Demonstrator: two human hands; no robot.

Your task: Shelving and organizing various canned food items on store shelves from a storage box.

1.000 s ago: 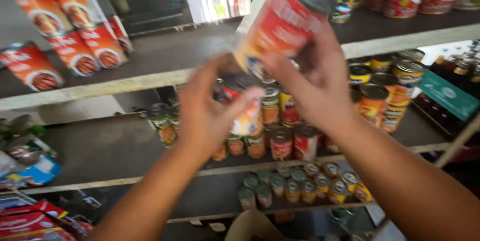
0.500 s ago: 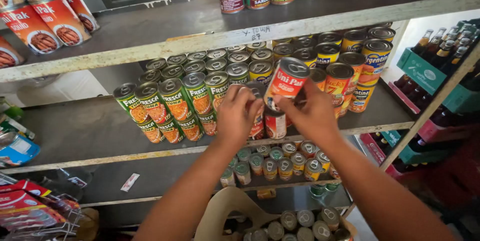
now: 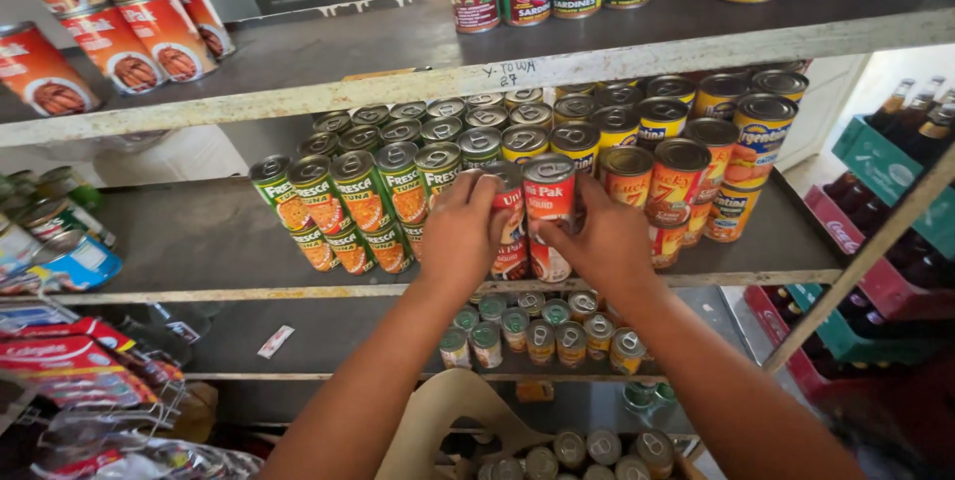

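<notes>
**Red can seated upright on middle shelf**

Red can (image 3: 549, 203): long axis vertical, lid up, stacked on the middle shelf (image 3: 199, 293). Right hand (image 3: 597, 241) wraps it. Left hand (image 3: 460, 236) closed around neighbouring red can (image 3: 509, 226), beside green tuna cans (image 3: 363, 192).

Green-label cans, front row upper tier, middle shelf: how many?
5, side by side: first green-label can at far left, second, third, fourth, fifth next to the left hand. Others may be hidden behind.

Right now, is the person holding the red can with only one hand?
No, both the left hand and the right hand are wrapped around the red can on the middle shelf.
</notes>
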